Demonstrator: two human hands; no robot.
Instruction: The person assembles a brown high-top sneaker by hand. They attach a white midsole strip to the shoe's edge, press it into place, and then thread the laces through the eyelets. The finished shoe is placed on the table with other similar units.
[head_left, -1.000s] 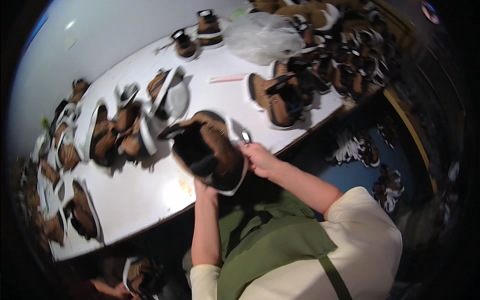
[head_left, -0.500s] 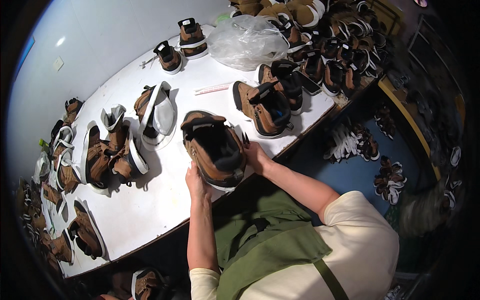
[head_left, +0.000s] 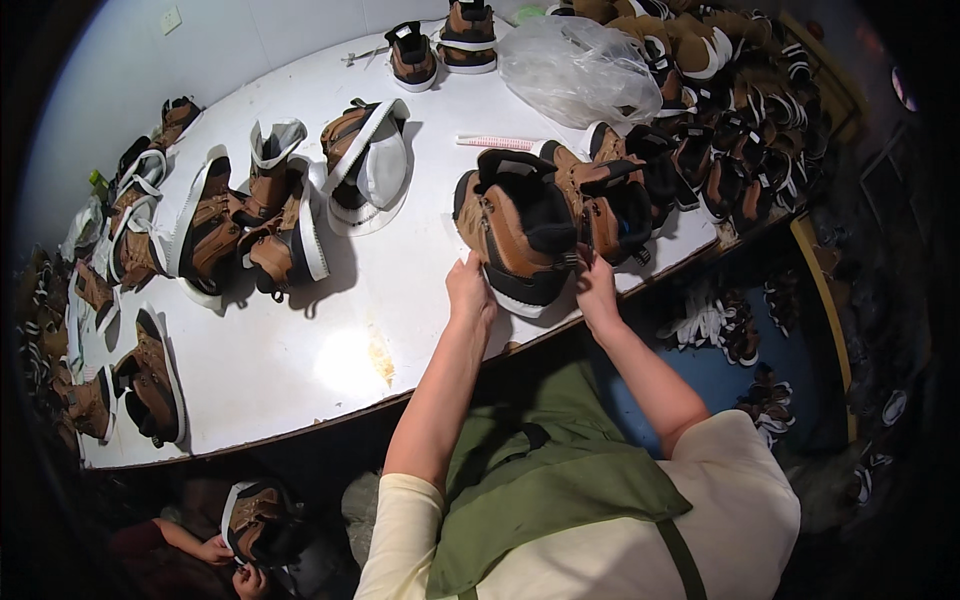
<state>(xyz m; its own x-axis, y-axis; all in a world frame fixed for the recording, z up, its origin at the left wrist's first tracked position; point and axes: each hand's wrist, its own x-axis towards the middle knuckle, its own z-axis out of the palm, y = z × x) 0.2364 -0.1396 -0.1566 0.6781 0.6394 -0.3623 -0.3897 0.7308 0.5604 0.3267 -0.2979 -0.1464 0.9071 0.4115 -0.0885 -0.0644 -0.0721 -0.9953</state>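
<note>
A brown ankle boot (head_left: 520,235) with a black lining and a white sole stands on the white table (head_left: 330,340), close to its near edge. My left hand (head_left: 468,288) grips the boot's near left side at the sole. My right hand (head_left: 594,282) holds its near right side. Right behind it stands another brown boot (head_left: 610,200), touching it.
Several brown boots (head_left: 250,215) lie at the table's left and along its left edge. A clear plastic bag (head_left: 580,65) and a heap of boots (head_left: 720,110) fill the far right. Two boots (head_left: 440,40) stand at the back. Below the table another person's hands (head_left: 225,560) hold a boot (head_left: 260,520).
The boot has come down from being held above the table and now stands on it beside the other boot. Both my hands stayed on it.
</note>
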